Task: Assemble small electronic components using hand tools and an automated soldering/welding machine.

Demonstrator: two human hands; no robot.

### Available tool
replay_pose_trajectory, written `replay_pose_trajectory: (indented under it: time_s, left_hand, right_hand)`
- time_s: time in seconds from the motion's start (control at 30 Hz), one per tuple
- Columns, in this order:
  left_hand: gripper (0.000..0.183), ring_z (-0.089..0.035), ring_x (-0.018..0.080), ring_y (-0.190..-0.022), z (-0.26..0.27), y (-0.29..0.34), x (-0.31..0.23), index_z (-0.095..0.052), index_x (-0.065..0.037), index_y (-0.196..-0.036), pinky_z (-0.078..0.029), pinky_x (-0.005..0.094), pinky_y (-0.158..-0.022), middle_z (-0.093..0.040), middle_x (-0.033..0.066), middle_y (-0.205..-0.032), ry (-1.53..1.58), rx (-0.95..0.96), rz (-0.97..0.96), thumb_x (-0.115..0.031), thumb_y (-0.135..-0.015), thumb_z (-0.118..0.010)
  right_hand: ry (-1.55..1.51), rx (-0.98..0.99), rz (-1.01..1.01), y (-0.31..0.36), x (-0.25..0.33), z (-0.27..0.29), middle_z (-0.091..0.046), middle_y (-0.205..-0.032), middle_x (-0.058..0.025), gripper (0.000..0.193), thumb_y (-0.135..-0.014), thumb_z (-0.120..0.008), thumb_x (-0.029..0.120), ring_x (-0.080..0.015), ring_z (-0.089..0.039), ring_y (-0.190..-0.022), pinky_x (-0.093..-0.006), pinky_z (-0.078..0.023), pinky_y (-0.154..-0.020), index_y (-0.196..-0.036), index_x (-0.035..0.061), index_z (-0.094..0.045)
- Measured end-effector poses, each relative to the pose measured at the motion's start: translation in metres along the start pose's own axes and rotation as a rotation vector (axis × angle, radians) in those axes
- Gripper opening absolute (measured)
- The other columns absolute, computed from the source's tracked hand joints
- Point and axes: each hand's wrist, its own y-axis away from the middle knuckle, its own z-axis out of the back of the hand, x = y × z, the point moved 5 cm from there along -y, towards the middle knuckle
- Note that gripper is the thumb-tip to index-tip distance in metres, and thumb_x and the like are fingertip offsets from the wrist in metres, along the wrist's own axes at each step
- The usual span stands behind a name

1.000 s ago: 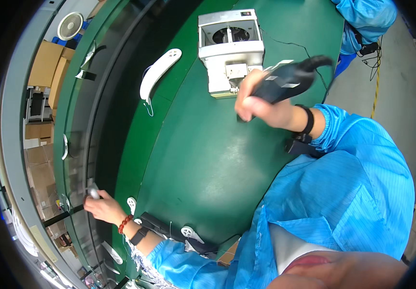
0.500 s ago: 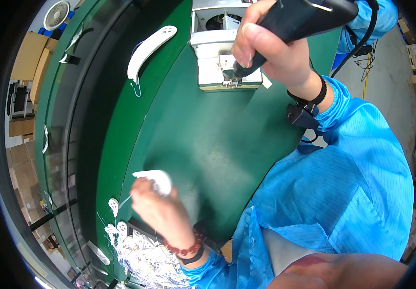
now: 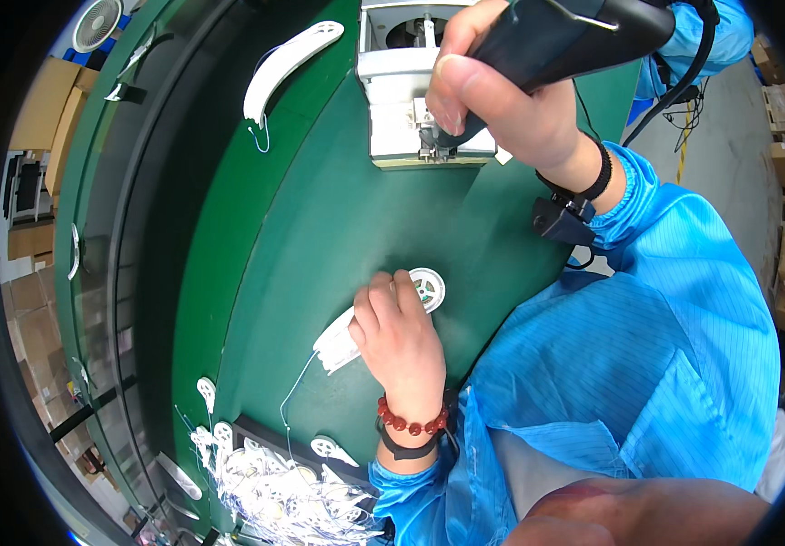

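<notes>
My right hand [image 3: 529,123] is wrapped round a black electric screwdriver [image 3: 583,41]. Its tip points down at the small metal front fitting of a white box-shaped screw feeder [image 3: 394,71]. Over the green table, my left hand [image 3: 397,341] has its fingers closed on a curved white plastic part [image 3: 338,343], palm down. The part's round, spoked end shows past my fingertips, while my hand covers its middle. A thin wire trails from its other end toward the pile of white parts [image 3: 274,491] at the lower left.
Another curved white part [image 3: 288,73] with a wire lies at the far left of the green table [image 3: 320,227]. A dark conveyor track [image 3: 142,209] runs along the left, with white pieces beyond it. The pile sits by a dark tray edge [image 3: 265,435]. Someone's blue sleeve [image 3: 715,41] shows at the upper right.
My left hand has moved right and a little farther away with the white part, bringing it down over the table. The screwdriver stays at the feeder, with only a slight shift.
</notes>
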Motion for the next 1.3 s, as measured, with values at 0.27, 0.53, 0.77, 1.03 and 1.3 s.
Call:
replay_pose_trajectory:
  time_s: [0.27, 0.53, 0.77, 1.03, 1.3]
  left_hand:
    - [0.067, -0.057, 0.0297, -0.114, 0.018, 0.007, 0.025, -0.061, -0.006, -0.130, -0.041, 0.0507, -0.105, -0.062, 0.0116, -0.120, 0.110, 0.140, -0.015, -0.026, -0.071, -0.085]
    - [0.061, -0.068, 0.0284, -0.077, 0.001, 0.001, 0.020, -0.068, -0.003, -0.116, -0.054, 0.0370, -0.067, -0.069, 0.0097, -0.093, 0.274, -0.101, -0.102, -0.038, -0.070, -0.086]
    - [0.061, -0.070, 0.0284, -0.077, -0.003, 0.000, 0.021, -0.068, -0.004, -0.116, -0.055, 0.0377, -0.063, -0.070, 0.0091, -0.094, 0.276, -0.038, -0.022, -0.042, -0.071, -0.085]
    - [0.063, -0.070, 0.0286, -0.079, 0.000, -0.001, 0.021, -0.068, -0.003, -0.115, -0.054, 0.0385, -0.064, -0.071, 0.0102, -0.092, 0.315, 0.019, -0.002, -0.049, -0.074, -0.082]
    - [0.055, -0.070, 0.0297, -0.077, -0.003, 0.000, 0.024, -0.067, -0.002, -0.116, -0.054, 0.0388, -0.064, -0.070, 0.0120, -0.090, 0.325, -0.031, 0.002, -0.045, -0.082, -0.076]
  right_hand:
    - [-0.081, 0.025, -0.080, 0.000, 0.000, -0.027, -0.058, -0.069, 0.0005, 0.009, -0.093, -0.065, 0.002, -0.0070, -0.055, -0.058, -0.0240, -0.043, -0.054, -0.096, 0.0042, -0.057]
    - [-0.361, 0.062, -0.117, 0.005, -0.003, -0.039, -0.057, -0.065, -0.0066, 0.010, -0.096, -0.061, 0.006, -0.0152, -0.057, -0.055, -0.0292, -0.047, -0.053, -0.096, 0.0022, -0.052]
    - [-0.697, 0.301, -0.103, 0.050, 0.004, -0.075, -0.055, -0.065, -0.0116, 0.019, -0.097, -0.063, 0.014, -0.0204, -0.052, -0.055, -0.0353, -0.046, -0.055, -0.096, 0.0028, -0.048]
    - [-0.552, 0.345, -0.209, 0.061, -0.013, -0.088, -0.052, -0.066, -0.0073, 0.012, -0.100, -0.053, 0.013, -0.0151, -0.050, -0.055, -0.0323, -0.045, -0.053, -0.104, 0.0037, -0.047]
    - [-0.506, 0.349, -0.191, 0.061, -0.018, -0.094, -0.055, -0.066, -0.0076, 0.011, -0.099, -0.055, 0.011, -0.0146, -0.052, -0.054, -0.0329, -0.046, -0.053, -0.101, 0.0027, -0.049]
